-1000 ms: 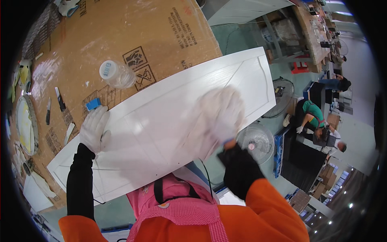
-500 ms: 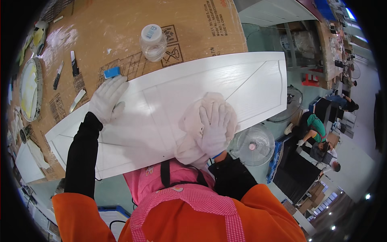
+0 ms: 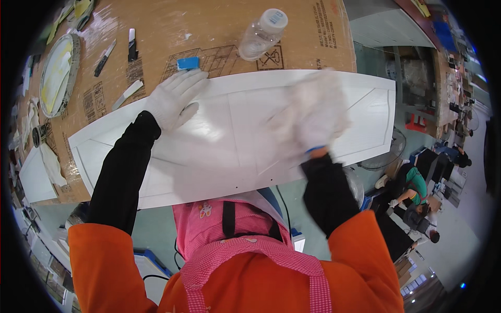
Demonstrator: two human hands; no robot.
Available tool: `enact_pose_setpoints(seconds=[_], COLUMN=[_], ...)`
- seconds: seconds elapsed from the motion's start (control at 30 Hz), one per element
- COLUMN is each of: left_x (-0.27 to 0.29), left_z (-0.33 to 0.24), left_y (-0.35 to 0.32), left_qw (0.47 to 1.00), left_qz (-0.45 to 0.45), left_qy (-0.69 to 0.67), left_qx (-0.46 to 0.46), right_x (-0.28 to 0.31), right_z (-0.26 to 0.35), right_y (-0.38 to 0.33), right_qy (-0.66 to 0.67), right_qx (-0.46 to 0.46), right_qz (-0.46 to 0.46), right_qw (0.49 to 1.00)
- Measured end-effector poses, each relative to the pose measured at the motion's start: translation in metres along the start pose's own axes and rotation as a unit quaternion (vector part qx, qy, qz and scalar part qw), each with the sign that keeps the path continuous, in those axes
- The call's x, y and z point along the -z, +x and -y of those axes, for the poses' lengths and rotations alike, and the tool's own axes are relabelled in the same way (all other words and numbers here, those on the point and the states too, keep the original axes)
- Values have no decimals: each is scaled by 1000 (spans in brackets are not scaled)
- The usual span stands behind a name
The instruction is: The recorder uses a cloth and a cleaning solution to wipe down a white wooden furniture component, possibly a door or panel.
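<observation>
A workbench covered in brown cardboard (image 3: 219,26) is seen from above, with a workshop floor beyond it at the right, where a seated person in green (image 3: 415,182) is visible. A long white panel (image 3: 229,141) is laid across the cardboard, overhanging its near edge. The gloved left hand (image 3: 175,99) is pressed flat on the panel's far left part, fingers spread. The right hand (image 3: 318,112) is blurred on the panel's right part, a white cloth (image 3: 292,120) under it; its grip cannot be told. A clear plastic bottle (image 3: 261,34) with a white cap lies on the cardboard just beyond the panel; its contents cannot be made out. A small blue block (image 3: 188,63) lies near the left fingertips.
</observation>
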State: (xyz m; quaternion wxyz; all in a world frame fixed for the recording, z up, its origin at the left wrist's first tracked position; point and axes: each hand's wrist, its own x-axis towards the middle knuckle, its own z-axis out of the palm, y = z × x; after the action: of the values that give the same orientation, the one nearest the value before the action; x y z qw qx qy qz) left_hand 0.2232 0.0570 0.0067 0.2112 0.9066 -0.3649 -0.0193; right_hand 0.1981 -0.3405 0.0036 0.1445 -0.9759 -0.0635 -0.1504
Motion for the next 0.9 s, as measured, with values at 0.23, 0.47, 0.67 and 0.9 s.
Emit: enact_pose_setpoints(seconds=[0.23,0.47,0.67,0.9], left_x=[-9,-7,-8,-7], left_z=[8,9,12,17], left_y=[-9,-10,-15,-22], left_qw=[1000,1000,999,999], left_qz=[12,11,50,30], left_qy=[-16,-17,1,8], left_qx=[17,-6,12,12], right_x=[31,6,4,11], right_z=[111,-103,65,114], right_y=[-111,3,58,-78], right_qy=[32,-229,422,10], right_qx=[206,-64,-158,130], right_qz=[318,97,-30,324], right_qw=[925,967,892,937])
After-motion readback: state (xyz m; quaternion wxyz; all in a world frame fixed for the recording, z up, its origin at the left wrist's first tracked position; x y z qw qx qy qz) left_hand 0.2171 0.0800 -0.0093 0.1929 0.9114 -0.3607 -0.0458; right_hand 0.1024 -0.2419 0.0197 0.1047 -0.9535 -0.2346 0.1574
